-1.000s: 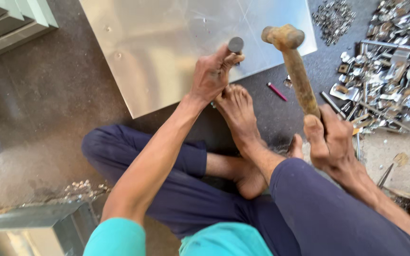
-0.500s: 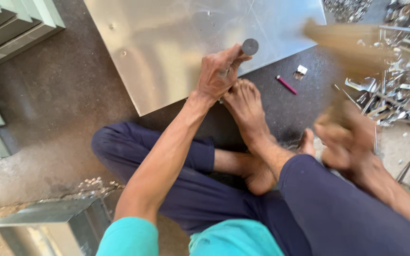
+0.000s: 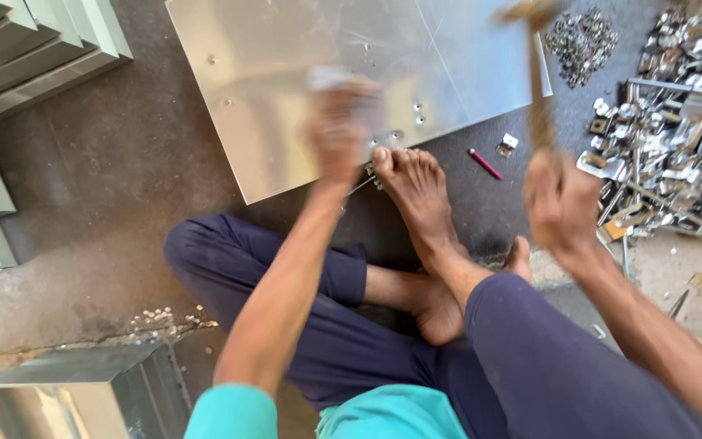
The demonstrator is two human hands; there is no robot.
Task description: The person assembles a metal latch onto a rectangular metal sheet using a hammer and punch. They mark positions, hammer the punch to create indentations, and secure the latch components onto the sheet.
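Observation:
I sit on the floor with a bare foot pressing the near edge of a shiny sheet-metal panel. My left hand, blurred by motion, is over that edge, closed around a round-headed metal punch. My right hand grips the wooden handle of a hammer, held upright with its blurred head near the frame's top. Small punched holes show in the panel near my toes.
A heap of small metal brackets and fittings lies at the right, with a pile of small fasteners above. A red marker lies by the foot. Folded metal ducts sit upper left, another duct piece lower left.
My left hand with the punch has shifted left along the panel edge. My right hand has kept swinging the hammer, whose head is now raised toward the top of the view.

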